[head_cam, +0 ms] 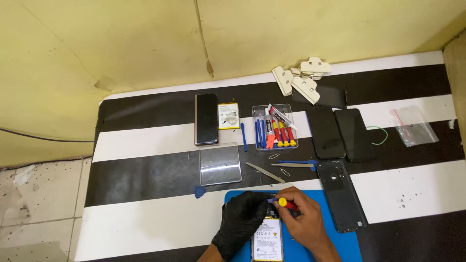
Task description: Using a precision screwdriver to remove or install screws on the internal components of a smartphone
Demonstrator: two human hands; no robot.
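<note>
An opened phone (267, 237) is laid flat on a blue mat (347, 242) at the 6 o'clock edge of the view, its white-labelled battery exposed. A small screwdriver (286, 204) with a red handle and yellow cap is held tilted at the phone's 12 o'clock end.

I see my gloved left hand (241, 224) steadying an opened phone (267, 235) while my right hand (303, 224) grips a small screwdriver (285, 204), apparently at its top edge.
</note>
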